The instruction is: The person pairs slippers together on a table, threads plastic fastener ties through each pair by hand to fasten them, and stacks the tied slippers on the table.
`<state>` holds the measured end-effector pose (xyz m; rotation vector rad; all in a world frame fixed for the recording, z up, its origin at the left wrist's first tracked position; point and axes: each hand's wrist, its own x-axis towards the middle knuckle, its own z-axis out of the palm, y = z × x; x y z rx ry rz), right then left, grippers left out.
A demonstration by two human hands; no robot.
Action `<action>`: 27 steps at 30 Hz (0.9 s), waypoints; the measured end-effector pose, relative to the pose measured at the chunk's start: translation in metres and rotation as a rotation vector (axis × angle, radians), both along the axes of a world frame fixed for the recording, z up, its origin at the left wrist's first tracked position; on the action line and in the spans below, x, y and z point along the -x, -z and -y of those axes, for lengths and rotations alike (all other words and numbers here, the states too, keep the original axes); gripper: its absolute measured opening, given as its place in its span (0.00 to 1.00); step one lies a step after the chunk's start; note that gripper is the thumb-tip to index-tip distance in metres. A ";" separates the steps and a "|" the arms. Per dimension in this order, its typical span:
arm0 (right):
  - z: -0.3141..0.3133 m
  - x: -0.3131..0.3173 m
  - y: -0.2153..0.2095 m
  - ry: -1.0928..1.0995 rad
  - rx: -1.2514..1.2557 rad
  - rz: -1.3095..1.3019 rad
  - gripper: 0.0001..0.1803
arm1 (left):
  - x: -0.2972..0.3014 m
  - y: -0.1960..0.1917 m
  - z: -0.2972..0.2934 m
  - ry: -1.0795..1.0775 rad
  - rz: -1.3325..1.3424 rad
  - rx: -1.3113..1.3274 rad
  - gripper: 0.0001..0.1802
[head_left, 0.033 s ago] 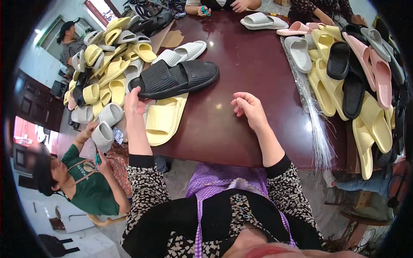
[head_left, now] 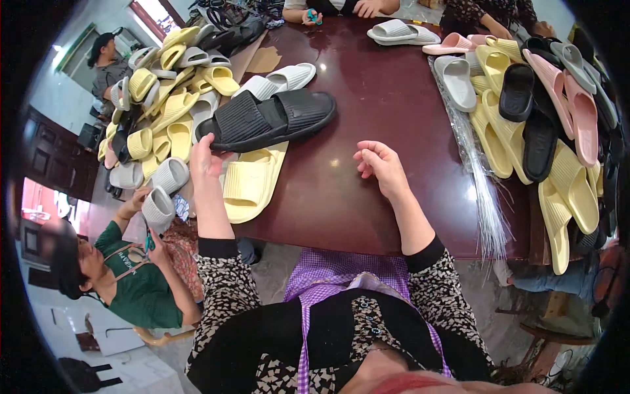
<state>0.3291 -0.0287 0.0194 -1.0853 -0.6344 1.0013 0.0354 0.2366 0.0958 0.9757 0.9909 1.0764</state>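
A pair of black ribbed slippers, one tucked into the other, lies at an angle on the left side of the table. My left hand grips its near left end, thumb on the edge and fingers partly hidden beneath. Under and in front of that pair is a pale yellow pair of slippers; a light grey pair rests just behind. Over the middle of the table hovers my right hand, holding nothing I can see, its fingers loosely bent and apart.
Mixed slippers heap up on the left, with another pile on the right. Clear thin ties hang over the table's near right edge. At left, a co-worker holds a grey slipper and a green-handled tool.
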 end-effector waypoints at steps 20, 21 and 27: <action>0.039 -0.045 0.003 0.613 -0.318 -0.414 0.25 | -0.099 0.057 0.172 0.329 0.129 0.032 0.23; 0.040 -0.046 0.003 0.616 -0.319 -0.411 0.25 | -0.096 0.058 0.170 0.316 0.111 0.009 0.23; 0.086 -0.063 -0.017 0.907 -0.342 -0.118 0.18 | -0.076 0.051 0.146 0.218 0.275 0.043 0.21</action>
